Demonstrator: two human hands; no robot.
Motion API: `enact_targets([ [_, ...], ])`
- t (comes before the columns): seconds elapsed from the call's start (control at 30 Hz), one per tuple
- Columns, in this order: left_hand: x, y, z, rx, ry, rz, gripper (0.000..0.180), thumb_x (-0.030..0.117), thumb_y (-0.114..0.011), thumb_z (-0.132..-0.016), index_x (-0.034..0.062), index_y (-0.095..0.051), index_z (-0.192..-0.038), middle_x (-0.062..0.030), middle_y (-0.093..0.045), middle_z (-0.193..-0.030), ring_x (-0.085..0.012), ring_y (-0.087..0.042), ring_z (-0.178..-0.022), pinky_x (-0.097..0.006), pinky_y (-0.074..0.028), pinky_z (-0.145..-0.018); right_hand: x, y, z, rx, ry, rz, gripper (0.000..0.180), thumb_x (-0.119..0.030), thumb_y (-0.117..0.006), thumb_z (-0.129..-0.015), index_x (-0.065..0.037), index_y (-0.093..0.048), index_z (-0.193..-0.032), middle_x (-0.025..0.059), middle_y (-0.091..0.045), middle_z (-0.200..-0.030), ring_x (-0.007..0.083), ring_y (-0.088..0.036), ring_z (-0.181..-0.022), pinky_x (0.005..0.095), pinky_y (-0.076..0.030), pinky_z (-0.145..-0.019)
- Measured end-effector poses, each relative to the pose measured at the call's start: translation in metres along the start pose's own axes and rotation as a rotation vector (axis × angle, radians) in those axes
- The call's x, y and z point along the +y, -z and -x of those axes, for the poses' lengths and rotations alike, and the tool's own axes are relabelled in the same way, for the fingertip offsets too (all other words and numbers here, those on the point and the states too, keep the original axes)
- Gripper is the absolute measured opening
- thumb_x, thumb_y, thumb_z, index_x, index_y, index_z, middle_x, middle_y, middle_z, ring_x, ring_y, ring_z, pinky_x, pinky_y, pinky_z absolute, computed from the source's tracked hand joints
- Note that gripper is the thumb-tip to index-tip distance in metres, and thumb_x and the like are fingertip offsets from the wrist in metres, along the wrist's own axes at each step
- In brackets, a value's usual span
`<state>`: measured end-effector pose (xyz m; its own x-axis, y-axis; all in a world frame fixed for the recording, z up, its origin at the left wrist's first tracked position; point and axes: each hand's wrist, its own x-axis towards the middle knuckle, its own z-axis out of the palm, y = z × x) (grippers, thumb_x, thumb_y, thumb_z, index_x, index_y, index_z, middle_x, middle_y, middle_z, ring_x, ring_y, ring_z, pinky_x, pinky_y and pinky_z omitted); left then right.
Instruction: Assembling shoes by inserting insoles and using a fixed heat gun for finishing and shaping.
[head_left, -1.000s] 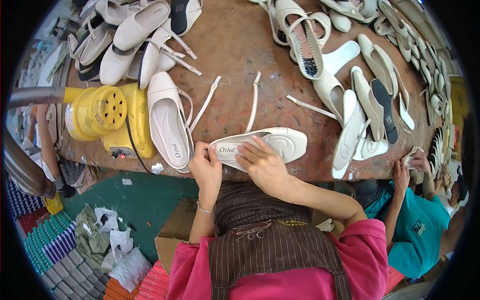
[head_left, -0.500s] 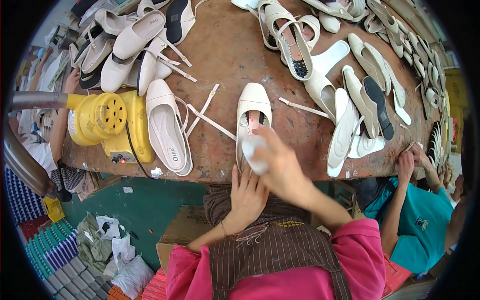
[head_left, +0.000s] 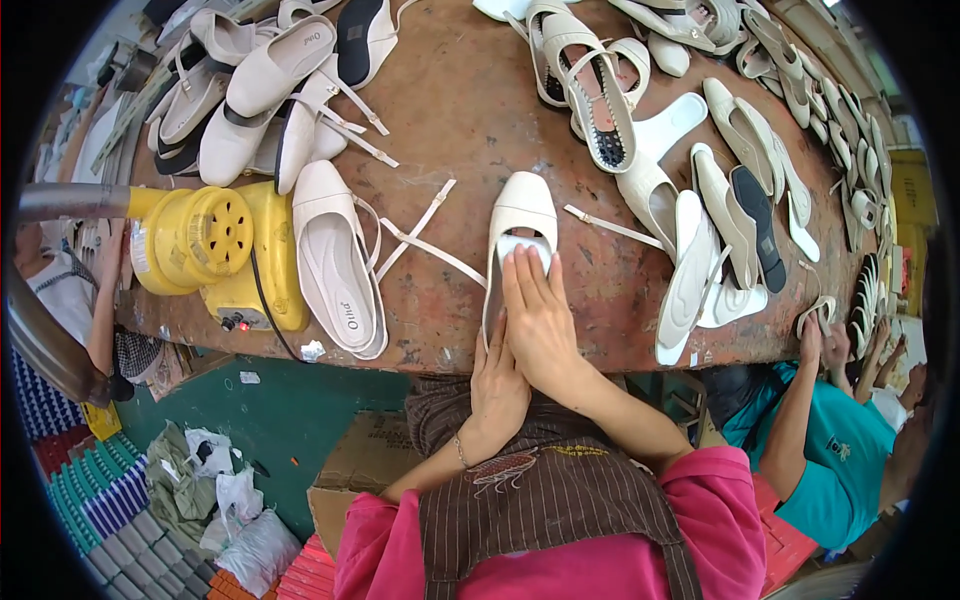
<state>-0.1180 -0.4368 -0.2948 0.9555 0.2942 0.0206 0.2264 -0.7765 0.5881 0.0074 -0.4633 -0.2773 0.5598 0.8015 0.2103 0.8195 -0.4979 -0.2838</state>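
Note:
A cream closed-toe shoe (head_left: 525, 205) lies right in front of me, toe pointing away and heel at the table's near edge. Inside it a white insole (head_left: 519, 243) shows just behind the toe opening. My right hand (head_left: 540, 320) presses down into the shoe, its fingers stretched flat over the insole and covering most of it. At the heel end, my left hand (head_left: 497, 392) holds the back of the shoe, fingers pointing forward and partly hidden beneath the right hand. Left of this shoe stands a matching strapped shoe (head_left: 330, 260) with its insole in place.
A yellow blower-like machine (head_left: 235, 250) with a cable stands at the left. Heaped shoes (head_left: 270, 90) lie behind it. Several more shoes (head_left: 735, 210) and loose white insoles (head_left: 685, 275) are on the right. A co-worker in a teal shirt (head_left: 835, 450) works at the right edge.
My right hand has moved from carrying the white insole, blurred, above the shoe to lying flat on it inside. The shoe has shifted slightly to the right in view.

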Motion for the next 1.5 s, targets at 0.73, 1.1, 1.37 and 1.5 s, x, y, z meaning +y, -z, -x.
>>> enact_targets([
  [0.73, 0.007, 0.006, -0.018, 0.1, -0.079, -0.192, 0.02, -0.001, -0.061, -0.07, -0.0067, -0.064, -0.089, -0.0217, -0.061, -0.089, -0.0378, -0.06, -0.086, -0.044, -0.05, -0.075, -0.008, -0.017, -0.036, -0.096, -0.081, 0.386, 0.047, -0.015, -0.045, -0.084, 0.009, -0.045, -0.124, 0.0213, -0.051, -0.122, 0.0318, -0.046, -0.122, 0.0514, -0.013, -0.113],
  [1.1, 0.01, -0.003, -0.02, 0.123, -0.106, -0.29, 0.034, 0.002, -0.055, -0.082, -0.008, -0.054, -0.114, -0.0283, -0.057, -0.114, -0.041, -0.056, -0.106, -0.045, -0.049, -0.085, 0.017, -0.013, -0.064, -0.315, -0.04, 0.232, 0.028, -0.015, -0.053, -0.081, 0.002, -0.065, -0.099, 0.0111, -0.064, -0.089, 0.024, -0.062, -0.093, 0.0608, -0.003, -0.111],
  [1.37, -0.025, 0.003, -0.043, 0.227, -0.076, -0.253, 0.053, -0.008, -0.05, -0.075, -0.0071, -0.047, -0.128, -0.0259, -0.046, -0.134, -0.0379, -0.043, -0.127, -0.045, -0.038, -0.103, 0.066, 0.073, 0.02, 0.413, -0.176, -0.211, 0.033, -0.015, -0.065, -0.073, -0.002, -0.06, -0.103, 0.0167, -0.06, -0.094, 0.0344, -0.055, -0.094, 0.047, -0.041, -0.085],
  [1.5, -0.028, 0.041, -0.087, 0.226, 0.079, -0.469, 0.046, 0.012, -0.052, -0.088, -0.0012, -0.048, -0.131, -0.0204, -0.045, -0.137, -0.034, -0.04, -0.13, -0.053, -0.023, -0.108, 0.108, 0.085, 0.067, 0.328, -0.71, 0.036, 0.068, -0.021, -0.072, -0.072, 0.0, -0.044, -0.13, 0.027, -0.043, -0.13, 0.0419, -0.042, -0.12, 0.046, -0.036, -0.1],
])
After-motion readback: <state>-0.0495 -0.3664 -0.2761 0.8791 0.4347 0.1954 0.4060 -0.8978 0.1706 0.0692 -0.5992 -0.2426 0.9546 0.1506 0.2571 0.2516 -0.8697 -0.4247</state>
